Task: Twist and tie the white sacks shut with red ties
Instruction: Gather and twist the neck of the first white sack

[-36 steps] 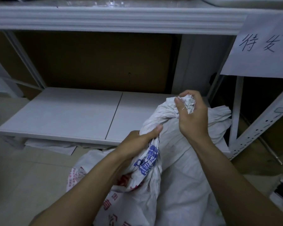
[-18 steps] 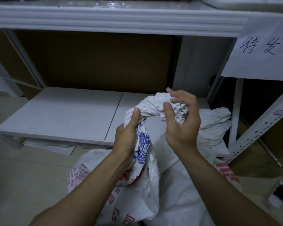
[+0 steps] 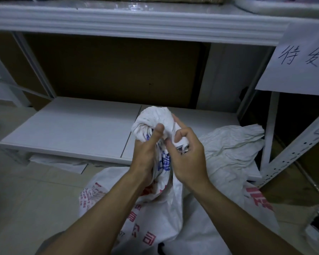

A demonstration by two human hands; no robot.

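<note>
A white woven sack [image 3: 162, 208] with red and blue print stands on the floor before me. Its mouth is twisted into a bunched knob [image 3: 155, 120] above my hands. My left hand [image 3: 145, 155] grips the twisted neck just under the knob, thumb up against it. My right hand [image 3: 188, 155] is curled around the loose end of the sack on the right side of the neck, index finger raised against the knob. A second white sack [image 3: 230, 150] lies crumpled behind it to the right. No red tie is visible.
A low white shelf board [image 3: 72, 129] runs behind the sacks, under a higher white shelf [image 3: 136, 21]. A perforated metal upright [image 3: 293, 155] stands at the right, and a paper sign [image 3: 298, 59] with handwriting hangs above it. Tiled floor [image 3: 35, 199] lies to the left.
The twisted top of the sack has been folded over into a tight knob. My right hand came down and closer to my left, and both now meet at the neck.
</note>
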